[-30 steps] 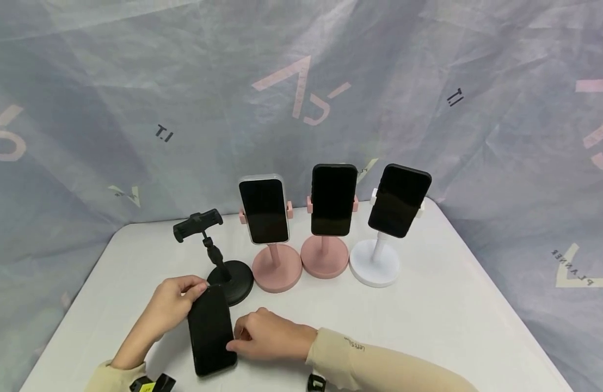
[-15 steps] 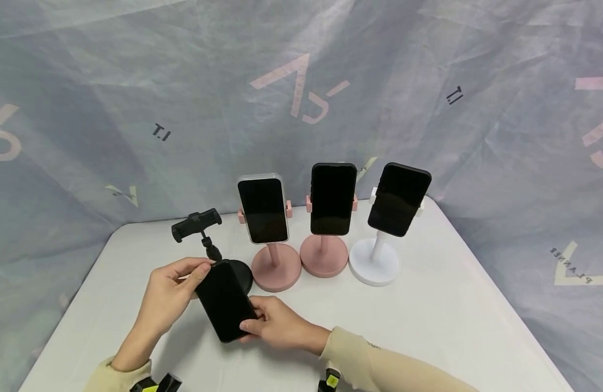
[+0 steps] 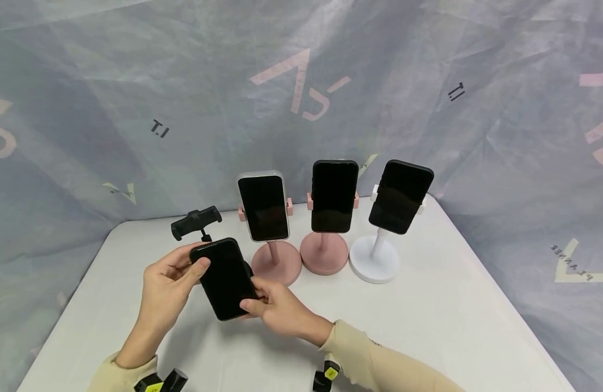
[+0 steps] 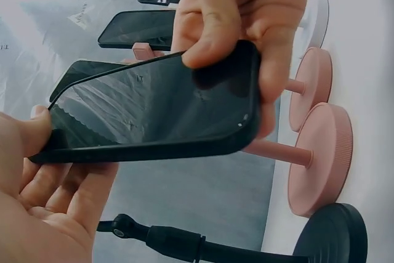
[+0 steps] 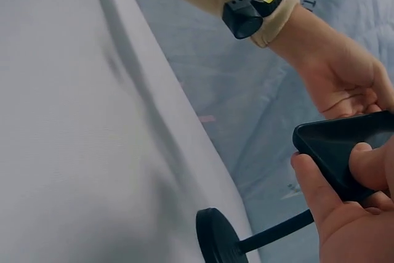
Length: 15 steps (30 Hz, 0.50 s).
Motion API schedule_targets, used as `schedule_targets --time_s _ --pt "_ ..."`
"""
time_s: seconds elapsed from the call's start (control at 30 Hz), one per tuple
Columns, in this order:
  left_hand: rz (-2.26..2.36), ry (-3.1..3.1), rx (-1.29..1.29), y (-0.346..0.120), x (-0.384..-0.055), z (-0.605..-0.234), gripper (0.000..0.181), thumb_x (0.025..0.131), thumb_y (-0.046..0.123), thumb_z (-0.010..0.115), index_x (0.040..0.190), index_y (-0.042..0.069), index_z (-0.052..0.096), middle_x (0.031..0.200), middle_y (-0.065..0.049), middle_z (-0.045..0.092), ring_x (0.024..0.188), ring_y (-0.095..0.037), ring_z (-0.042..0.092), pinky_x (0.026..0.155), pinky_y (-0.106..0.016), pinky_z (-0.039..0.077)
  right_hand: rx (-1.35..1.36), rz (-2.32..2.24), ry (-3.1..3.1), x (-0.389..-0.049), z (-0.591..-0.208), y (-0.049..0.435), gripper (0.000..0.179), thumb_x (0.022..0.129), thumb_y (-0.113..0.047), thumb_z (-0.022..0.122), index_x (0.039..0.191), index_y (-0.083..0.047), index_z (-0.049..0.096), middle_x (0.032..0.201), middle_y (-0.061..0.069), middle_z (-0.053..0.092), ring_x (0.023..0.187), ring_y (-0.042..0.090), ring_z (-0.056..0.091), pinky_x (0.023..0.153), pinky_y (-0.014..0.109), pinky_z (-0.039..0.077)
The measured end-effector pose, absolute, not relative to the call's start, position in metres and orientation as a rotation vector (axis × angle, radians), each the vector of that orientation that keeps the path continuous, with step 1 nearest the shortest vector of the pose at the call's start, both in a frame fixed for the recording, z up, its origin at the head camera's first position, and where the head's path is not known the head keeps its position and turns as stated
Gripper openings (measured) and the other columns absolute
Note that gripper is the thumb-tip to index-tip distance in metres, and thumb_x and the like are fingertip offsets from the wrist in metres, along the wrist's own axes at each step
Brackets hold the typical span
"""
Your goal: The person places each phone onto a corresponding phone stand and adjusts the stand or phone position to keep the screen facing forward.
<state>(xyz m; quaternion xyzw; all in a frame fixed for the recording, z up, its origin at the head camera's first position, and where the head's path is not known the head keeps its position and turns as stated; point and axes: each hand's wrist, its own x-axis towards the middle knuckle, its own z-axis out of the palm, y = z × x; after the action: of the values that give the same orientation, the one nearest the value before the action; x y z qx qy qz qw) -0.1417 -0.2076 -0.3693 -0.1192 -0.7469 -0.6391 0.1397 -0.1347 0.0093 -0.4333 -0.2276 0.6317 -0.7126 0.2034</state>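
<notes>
A black smartphone point(image 3: 224, 280) is held tilted above the table, screen toward the head camera. My left hand point(image 3: 166, 283) grips its upper left corner, thumb on the front and fingers behind. At the lower right edge my right hand point(image 3: 282, 309) pinches it, thumb on the screen, as the left wrist view also shows. Just behind the phone stands a black phone stand, its clamp point(image 3: 196, 222) holding nothing; the phone hides most of its stem and base. The stand's round base point(image 4: 332, 238) shows in the left wrist view.
Right of the black stand are two pink phone stands, one with a silver-edged phone point(image 3: 264, 209), the other with a black phone point(image 3: 334, 196). A white stand point(image 3: 375, 260) bears another tilted black phone point(image 3: 401, 197). Grey printed fabric point(image 3: 184, 109) hangs behind the white table point(image 3: 453, 305).
The phone has been lifted off the table and tilted, moving up toward the black stand. My right hand has gone from touching its edge to pinching it; both hands have risen with it.
</notes>
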Motion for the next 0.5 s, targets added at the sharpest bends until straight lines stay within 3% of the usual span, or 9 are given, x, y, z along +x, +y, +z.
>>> schedule_targets --time_s 0.13,0.27,0.37,0.5 --pt "-1.781 -2.232 -0.348 -0.206 -0.141 -0.369 0.024 0.094 -0.005 0.071 0.118 -0.009 0.070 0.105 0.009 0.078 0.091 -0.008 0.077 0.078 -0.020 0.060 -0.645 -2.001 1.797 -0.138 -0.429 0.009 0.039 0.102 0.002 0.057 0.141 0.000 0.056 0.131 0.023 0.067 0.113 0.024 0.072 0.091 0.035 0.060" --pt "-1.684 -2.330 -0.383 -0.204 -0.140 -0.371 0.024 0.093 0.000 0.073 0.117 -0.005 0.073 0.106 0.012 0.077 0.091 -0.008 0.075 0.081 -0.019 0.059 -0.680 -2.010 1.831 -0.141 -0.421 0.010 0.037 0.102 0.003 0.057 0.139 0.002 0.056 0.129 0.024 0.067 0.111 0.025 0.073 0.091 0.038 0.060" --pt "-1.646 -2.351 -0.423 -0.203 -0.140 -0.371 0.024 0.093 0.001 0.075 0.116 -0.003 0.073 0.105 0.012 0.077 0.091 -0.009 0.075 0.082 -0.019 0.059 -0.699 -2.006 1.872 -0.144 -0.415 0.012 0.034 0.102 0.002 0.058 0.137 0.002 0.058 0.125 0.023 0.069 0.105 0.016 0.074 0.089 0.034 0.061" --pt "-1.685 -2.327 -0.462 -0.202 -0.142 -0.368 0.028 0.091 -0.002 0.076 0.118 -0.004 0.071 0.108 0.009 0.076 0.097 -0.009 0.075 0.085 -0.021 0.059 -0.726 -1.955 2.020 -0.148 -0.407 0.014 0.030 0.103 -0.005 0.060 0.133 -0.002 0.062 0.111 0.018 0.072 0.087 0.003 0.071 0.078 0.020 0.058"
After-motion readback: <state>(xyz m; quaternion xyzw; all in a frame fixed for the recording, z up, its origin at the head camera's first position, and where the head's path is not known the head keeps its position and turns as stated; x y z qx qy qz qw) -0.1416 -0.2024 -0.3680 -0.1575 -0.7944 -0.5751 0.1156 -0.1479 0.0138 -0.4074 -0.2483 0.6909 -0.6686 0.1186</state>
